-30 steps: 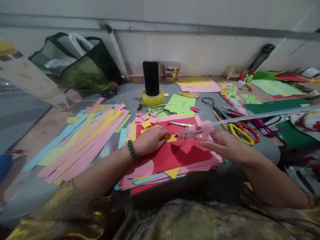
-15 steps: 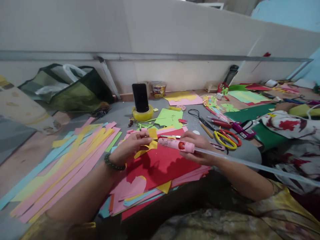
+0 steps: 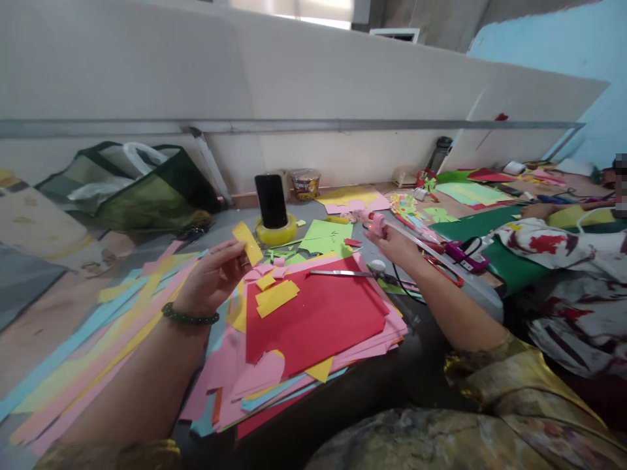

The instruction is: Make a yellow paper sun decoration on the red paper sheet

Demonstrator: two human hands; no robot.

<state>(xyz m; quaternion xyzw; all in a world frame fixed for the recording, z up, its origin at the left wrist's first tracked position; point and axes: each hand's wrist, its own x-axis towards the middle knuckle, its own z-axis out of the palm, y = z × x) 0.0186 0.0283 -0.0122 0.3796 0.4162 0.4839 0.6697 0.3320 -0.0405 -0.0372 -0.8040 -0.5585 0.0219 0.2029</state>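
Observation:
Between its thumb and fingers, my left hand [image 3: 215, 271] pinches a small yellow paper piece [image 3: 249, 244], left of the paper stack. My right hand [image 3: 386, 243] is closed round a pink glue gun [image 3: 376, 220], with a glue stick trailing from its back, right of the green paper. Several small yellow pieces [image 3: 277, 297] lie on the red sheet [image 3: 318, 320], which tops a stack of coloured paper. Metal scissors or tweezers [image 3: 337, 273] rest on the red sheet's upper edge.
Long paper strips [image 3: 117, 326] spread at the left, near a green bag [image 3: 147, 179]. A phone [image 3: 272, 201] stands in a yellow tape roll [image 3: 277, 232]. Behind are a snack cup [image 3: 305, 183] and green paper [image 3: 327, 236]. A person's patterned sleeve [image 3: 533, 241] is at the right.
My hands have moved apart: the left with its yellow piece to the left, the right with the glue gun up and away. The red sheet and yellow pieces on it show more fully.

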